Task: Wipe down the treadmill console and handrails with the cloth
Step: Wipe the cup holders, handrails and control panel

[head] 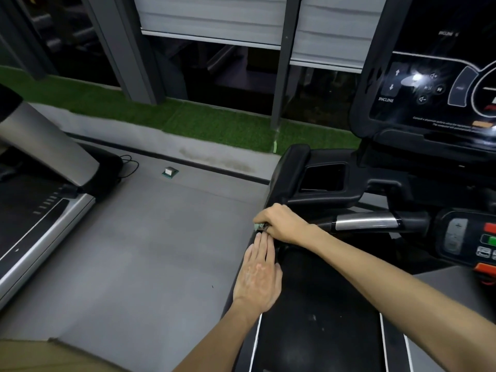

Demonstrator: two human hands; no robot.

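Okay, stands on the treadmill belt [322, 318], looking down at the left handrail [285, 178] — black, padded, running from under the console [429, 103] down toward both hands. Reaches the right hand [284, 224] across the body from lower right, with forearm stretched diagonally over the belt, wrist a little bent, knuckles up. Curls its fingers [264, 214] tight around the cloth [258, 226] and presses it on the lower stretch of the handrail. Shows only a small pale-green scrap of cloth under the knuckles; cannot tell how much is bunched inside the fist. Lays the left hand [259, 277] just below the right, palm down, back of hand to the camera. Holds nothing in it: fingers [261, 245] straight and together, tips just short of or touching the right hand, hard to say which. Seems to rest flat along the rail's edge. Brings the left forearm up from the bottom middle of view.

Elsewhere — has the console up at right, glossy dark, marked INCLINE with arrows and a light glare. Puts a silver grip bar [365, 220] and a button panel [467, 237] with red and green keys to the right of the hands. Shows grey floor [161, 237] at left with a small socket box [170, 171], a second treadmill [40, 210] far left, a green turf strip [214, 122] along the window, and blinds [209, 17] partly lowered.
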